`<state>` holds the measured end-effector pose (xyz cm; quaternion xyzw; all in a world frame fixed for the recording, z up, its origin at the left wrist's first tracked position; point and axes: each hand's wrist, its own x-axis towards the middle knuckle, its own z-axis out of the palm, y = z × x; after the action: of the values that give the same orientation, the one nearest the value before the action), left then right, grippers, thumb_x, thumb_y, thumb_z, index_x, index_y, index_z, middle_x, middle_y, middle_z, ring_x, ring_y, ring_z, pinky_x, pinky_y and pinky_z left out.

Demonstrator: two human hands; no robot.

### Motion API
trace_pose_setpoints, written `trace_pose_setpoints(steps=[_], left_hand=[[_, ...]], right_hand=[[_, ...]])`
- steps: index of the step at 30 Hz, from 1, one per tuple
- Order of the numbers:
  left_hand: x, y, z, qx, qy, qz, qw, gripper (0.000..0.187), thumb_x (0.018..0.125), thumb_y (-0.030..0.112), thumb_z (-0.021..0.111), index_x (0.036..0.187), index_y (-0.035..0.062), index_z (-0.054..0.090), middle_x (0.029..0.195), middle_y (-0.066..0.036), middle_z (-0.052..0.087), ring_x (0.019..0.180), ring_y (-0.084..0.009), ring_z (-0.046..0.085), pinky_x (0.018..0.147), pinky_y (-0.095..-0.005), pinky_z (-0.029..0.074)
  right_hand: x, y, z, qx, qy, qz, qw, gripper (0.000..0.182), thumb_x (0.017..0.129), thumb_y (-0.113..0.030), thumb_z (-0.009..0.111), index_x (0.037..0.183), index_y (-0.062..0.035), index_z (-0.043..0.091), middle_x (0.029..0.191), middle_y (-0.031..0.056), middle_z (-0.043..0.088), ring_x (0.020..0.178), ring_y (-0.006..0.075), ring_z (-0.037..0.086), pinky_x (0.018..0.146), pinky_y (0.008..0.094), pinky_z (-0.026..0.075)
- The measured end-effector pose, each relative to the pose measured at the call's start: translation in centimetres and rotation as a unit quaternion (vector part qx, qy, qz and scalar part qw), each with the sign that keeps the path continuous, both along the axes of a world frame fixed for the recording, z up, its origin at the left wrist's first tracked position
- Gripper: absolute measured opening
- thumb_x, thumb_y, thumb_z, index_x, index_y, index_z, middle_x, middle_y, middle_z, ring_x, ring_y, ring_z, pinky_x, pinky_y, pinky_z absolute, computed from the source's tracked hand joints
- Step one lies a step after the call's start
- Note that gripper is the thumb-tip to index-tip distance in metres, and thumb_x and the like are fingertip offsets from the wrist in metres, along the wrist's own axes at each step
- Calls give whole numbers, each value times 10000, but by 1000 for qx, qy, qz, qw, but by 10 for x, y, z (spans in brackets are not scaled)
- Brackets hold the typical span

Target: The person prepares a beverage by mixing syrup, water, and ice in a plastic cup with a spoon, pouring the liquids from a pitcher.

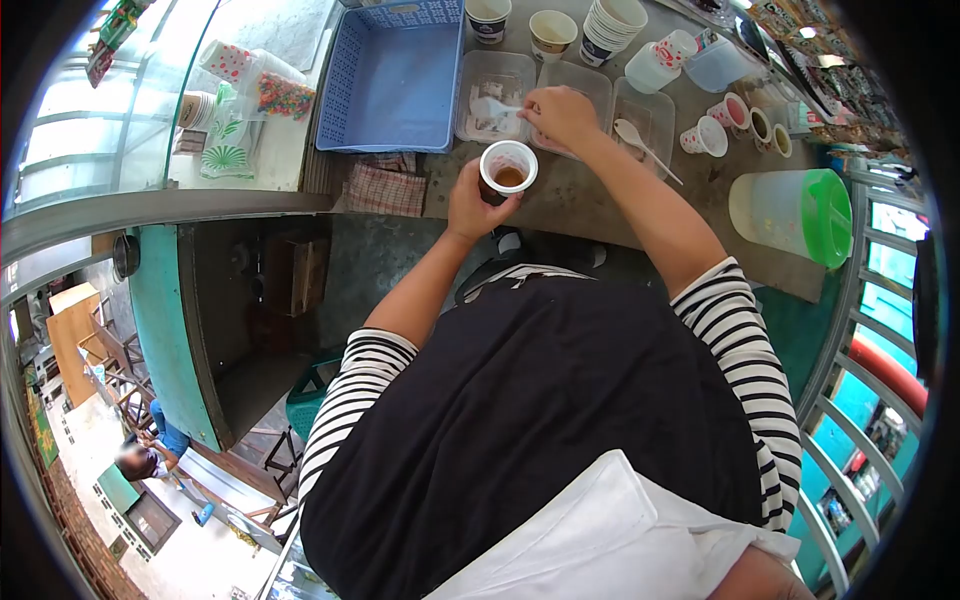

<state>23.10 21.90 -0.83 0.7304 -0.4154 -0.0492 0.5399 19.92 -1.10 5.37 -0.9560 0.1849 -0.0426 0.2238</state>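
Observation:
My left hand (472,206) is wrapped round a paper cup (508,158) near the counter's front edge. The cup has a white inside and a little brown liquid at the bottom. With pinched fingers, my right hand (562,114) holds a white plastic spoon (496,107). The spoon's bowl is over a clear plastic container (497,63) with whitish and grey contents I cannot make out. A second clear container (592,82) lies partly hidden under my right hand. Right of it, another clear container (655,108) has a white spoon (640,145) resting across it.
A blue basket (390,85) and a checked cloth (385,188) are at the left. Paper cups (610,30) stand at the back. A tub with a green lid (828,217) is on the right. A person (150,458) sits beyond the counter, lower left.

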Motion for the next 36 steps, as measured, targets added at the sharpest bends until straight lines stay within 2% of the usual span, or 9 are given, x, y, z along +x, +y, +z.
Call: trace_pose_setpoints(steps=[4,13,18,22,27,31,32,33,36], left_hand=[[0,0,2,-3,-15,12,1000,654,687,247,870,1215,30,552,1011,-99,635,691,-156,629,607,-279,523],[-1,-1,7,-8,-14,8,1000,628,692,242,861,1203,37,559,991,-87,631,686,-161,613,596,-285,510],[-2,-3,8,-10,-10,10,1000,626,688,244,862,1200,38,564,977,-88,628,684,-157,614,594,-285,508],[-2,-2,8,2,-6,18,1000,625,694,241,859,1205,36,563,972,-95,629,682,-160,617,588,-285,507],[-1,-5,3,-10,11,31,999,610,713,240,853,1209,35,562,981,-97,629,727,-175,625,636,-297,515],[0,-7,3,-17,-2,54,998,598,734,229,856,1216,33,561,1017,-103,623,835,-194,628,730,-317,515],[0,-8,1,-17,-1,52,998,598,734,229,856,1216,33,561,1017,-103,623,835,-194,628,730,-317,515],[0,-9,-1,-27,39,61,997,590,741,224,856,1214,31,561,1025,-107,619,850,-199,624,737,-321,510],[2,-13,-9,-35,77,79,993,580,751,215,855,1212,24,560,1032,-112,611,858,-206,618,737,-324,504]], right_hand=[[-6,6,6,13,13,20,1000,229,844,-376,711,852,-148,732,829,105,718,809,332,693,701,460,534],[-2,6,5,19,19,60,998,264,824,-382,724,862,-122,748,833,125,720,839,333,690,710,452,527],[-1,-4,-5,129,34,33,991,278,815,-351,753,863,-77,764,790,124,719,727,281,683,672,394,513],[0,-22,-4,192,77,-6,978,321,799,-388,776,897,-82,770,842,119,731,795,284,699,722,382,532],[-14,-38,4,215,32,-31,976,331,799,-362,792,904,-49,769,818,101,736,739,187,687,696,337,528],[-31,-41,27,250,-4,-26,968,315,808,-344,789,906,-46,764,789,82,727,700,166,665,669,317,514],[-35,-41,31,275,-17,-28,961,279,835,-301,768,914,-34,757,753,50,702,676,122,625,641,282,486],[-39,-40,35,300,-30,-31,953,243,863,-258,747,922,-23,751,716,18,677,651,78,584,612,247,458],[-45,-34,54,300,-14,-8,954,212,856,-231,741,935,-35,747,682,21,644,641,61,572,603,238,446]])
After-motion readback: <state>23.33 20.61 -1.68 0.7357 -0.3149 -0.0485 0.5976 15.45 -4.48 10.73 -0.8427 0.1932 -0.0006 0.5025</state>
